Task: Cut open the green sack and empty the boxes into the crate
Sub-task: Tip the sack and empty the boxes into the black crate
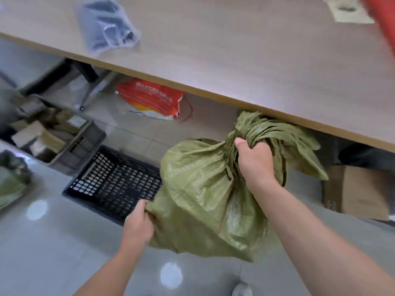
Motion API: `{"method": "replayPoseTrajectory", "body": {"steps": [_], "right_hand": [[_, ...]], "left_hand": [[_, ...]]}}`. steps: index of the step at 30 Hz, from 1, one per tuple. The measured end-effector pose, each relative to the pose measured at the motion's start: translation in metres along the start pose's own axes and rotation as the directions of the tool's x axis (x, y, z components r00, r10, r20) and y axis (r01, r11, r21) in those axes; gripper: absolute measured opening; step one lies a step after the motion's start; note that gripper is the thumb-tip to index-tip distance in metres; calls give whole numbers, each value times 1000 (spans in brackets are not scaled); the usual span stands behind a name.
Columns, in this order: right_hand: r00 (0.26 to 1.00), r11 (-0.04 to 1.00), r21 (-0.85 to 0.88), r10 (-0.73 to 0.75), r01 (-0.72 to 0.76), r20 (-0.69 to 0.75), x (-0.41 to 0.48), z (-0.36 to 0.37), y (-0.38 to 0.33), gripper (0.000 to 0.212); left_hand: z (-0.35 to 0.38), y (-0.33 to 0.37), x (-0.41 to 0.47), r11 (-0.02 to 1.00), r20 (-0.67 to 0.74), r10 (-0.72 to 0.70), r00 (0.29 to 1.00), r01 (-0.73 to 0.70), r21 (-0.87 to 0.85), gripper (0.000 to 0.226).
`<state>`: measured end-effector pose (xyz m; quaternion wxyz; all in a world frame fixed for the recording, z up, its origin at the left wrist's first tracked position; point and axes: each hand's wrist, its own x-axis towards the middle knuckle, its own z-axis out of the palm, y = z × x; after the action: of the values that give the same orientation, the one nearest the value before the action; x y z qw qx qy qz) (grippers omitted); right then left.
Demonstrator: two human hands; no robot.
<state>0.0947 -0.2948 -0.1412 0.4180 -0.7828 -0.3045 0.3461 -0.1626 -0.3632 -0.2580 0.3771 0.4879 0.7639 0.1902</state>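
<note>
From the head view, our right hand (255, 161) grips the green sack (205, 197) at its bunched neck, our left hand (139, 223) pinches a bottom corner, holding it beside the black crate (113, 180), likely for tipping once cut.

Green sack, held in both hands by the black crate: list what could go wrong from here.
1. The green sack looks still bunched shut under the right hand, so tipping now would empty nothing.
2. The left hand only pinches a corner; the weave could slip.
3. The sack hangs beside the black crate, not over it, so boxes might land on the floor.
</note>
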Motion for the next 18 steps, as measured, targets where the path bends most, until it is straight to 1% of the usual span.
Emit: {"method": "replayPoseTrajectory", "body": {"steps": [4, 7, 11, 15, 18], "right_hand": [[993, 994, -111, 14, -1, 119, -24, 31, -21, 33], [980, 990, -138, 37, -10, 194, -48, 66, -29, 31], [958, 976, -217, 49, 14, 284, -72, 126, -42, 36], [939, 908, -408, 55, 93, 339, -92, 201, -47, 44], [921, 833, -540, 108, 121, 374, -114, 254, -54, 55]], "left_hand": [[-63, -2, -6, 999, -57, -29, 998, 31, 29, 25], [-110, -18, -6, 997, -116, -55, 992, 61, 44, 27], [-167, -46, 6, 992, -170, -89, 981, 102, 70, 30], [-213, -77, 28, 989, -176, -90, 980, 108, 97, 32], [-241, -108, 49, 984, -136, -107, 985, 124, 125, 28]]}}
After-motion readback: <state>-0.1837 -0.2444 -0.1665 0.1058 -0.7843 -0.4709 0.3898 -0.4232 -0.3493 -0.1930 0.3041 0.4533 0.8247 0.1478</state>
